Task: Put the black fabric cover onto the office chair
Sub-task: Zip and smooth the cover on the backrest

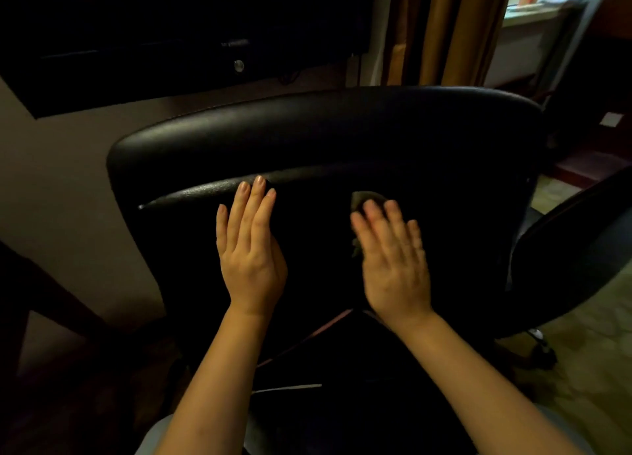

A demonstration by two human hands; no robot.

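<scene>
Two hands are laid flat against the back of the chair (325, 129), which is seen from behind and fills the middle of the view. The left hand (251, 249) is placed at 9 o'clock of the right hand (393, 259), and the two are kept apart. The left fingers (259, 194) are held straight and close together, pointed to 12 o'clock, with the tips brought onto a glossy ridge (205, 191) that is run across the chair back; nothing is gripped by this hand. The right hand is blurred. Its fingers (393, 215) are stretched out and slightly spread, and are laid over a small grey-green patch (367, 196), of which only a part at 12 o'clock of the fingertips and a scrap at 9 o'clock of the palm are shown. The right thumb is hidden, and no grip on the patch is shown.

The cover (314, 242) is taken to be the matt black surface under both hands, at 6 o'clock of the ridge, lying against the chair back; in the dark its edges cannot be told from the chair. The padded, shiny top of the chair is seen at 12 o'clock of the ridge.

An armrest (574, 222) is curved away at 3 o'clock. A dark cabinet (171, 44) with a round metal knob (239, 65) is set at 11 o'clock, a brown curtain (455, 27) is hung at 1 o'clock, and a pale patterned floor (588, 379) is shown at 4 o'clock
</scene>
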